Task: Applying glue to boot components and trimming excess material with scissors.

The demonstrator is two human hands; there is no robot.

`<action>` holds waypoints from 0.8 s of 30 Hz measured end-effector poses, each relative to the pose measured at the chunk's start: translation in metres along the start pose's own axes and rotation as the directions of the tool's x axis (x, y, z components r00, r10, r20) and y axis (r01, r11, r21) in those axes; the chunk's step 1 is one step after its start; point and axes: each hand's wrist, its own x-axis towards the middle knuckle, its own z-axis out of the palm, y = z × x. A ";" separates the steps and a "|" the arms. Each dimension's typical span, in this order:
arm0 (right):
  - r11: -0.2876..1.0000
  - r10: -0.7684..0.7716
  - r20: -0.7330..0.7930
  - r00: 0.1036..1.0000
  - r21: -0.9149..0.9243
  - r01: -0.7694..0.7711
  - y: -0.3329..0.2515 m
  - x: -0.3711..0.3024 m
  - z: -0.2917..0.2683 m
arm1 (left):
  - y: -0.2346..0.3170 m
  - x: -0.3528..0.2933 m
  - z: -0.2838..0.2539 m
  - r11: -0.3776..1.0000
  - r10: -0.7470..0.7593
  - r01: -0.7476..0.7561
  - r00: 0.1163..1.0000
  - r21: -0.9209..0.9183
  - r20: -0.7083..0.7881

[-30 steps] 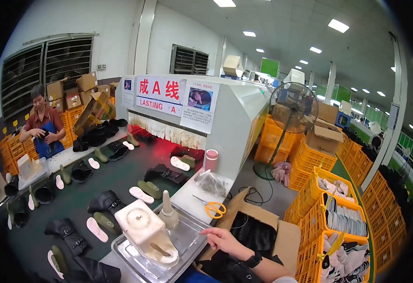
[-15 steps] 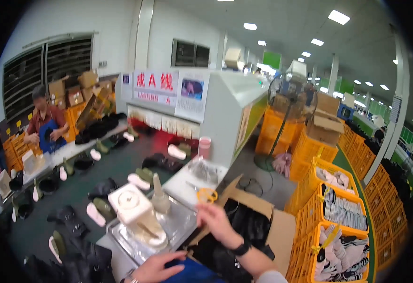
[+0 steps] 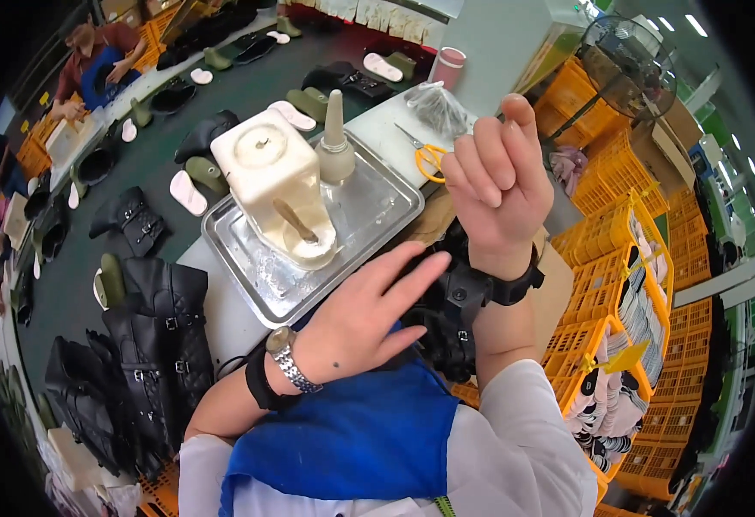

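My left hand (image 3: 365, 302) is stretched out palm down, fingers spread and holding nothing. Its fingertips come close to a black device (image 3: 462, 295) strapped at my right wrist; I cannot tell whether they touch. My right hand (image 3: 502, 177) is raised, palm toward me, fingers loosely curled around nothing. Beyond my left hand, a metal tray (image 3: 377, 202) carries a cream-coloured pot (image 3: 265, 164) with a brush (image 3: 296, 220) in its front opening, and a grey squeeze bottle (image 3: 336, 151). Yellow-handled scissors (image 3: 430, 162) lie left of my right hand.
Black buckled boots (image 3: 166, 319) stand at the left. Green lasts (image 3: 205, 175) and pale insoles (image 3: 188, 193) line the dark conveyor (image 3: 162, 142). A plastic bag (image 3: 436, 108) and pink cup (image 3: 448, 67) stand beyond the scissors. Orange crates (image 3: 584, 345) rise at the right, a fan (image 3: 627, 65) behind. A co-worker (image 3: 102, 60) works far left.
The view has tilted down toward my body. My right hand has come up from beside the tray and turned palm toward me. My left hand has reached across toward my right wrist.
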 end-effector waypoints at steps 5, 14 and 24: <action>0.995 0.054 0.037 0.998 -0.083 -0.051 0.020 -0.001 -0.001 | 0.000 -0.007 0.003 0.995 0.039 -0.043 0.998 0.090 0.053; 0.894 0.135 -0.317 0.939 -0.370 -0.253 0.043 -0.016 -0.017 | -0.033 -0.092 -0.048 0.868 -0.357 0.413 0.905 0.275 -0.233; 0.392 0.851 0.182 0.493 -0.845 -0.364 0.179 -0.067 0.017 | -0.028 -0.228 -0.097 0.218 -0.413 0.860 0.510 0.462 -0.754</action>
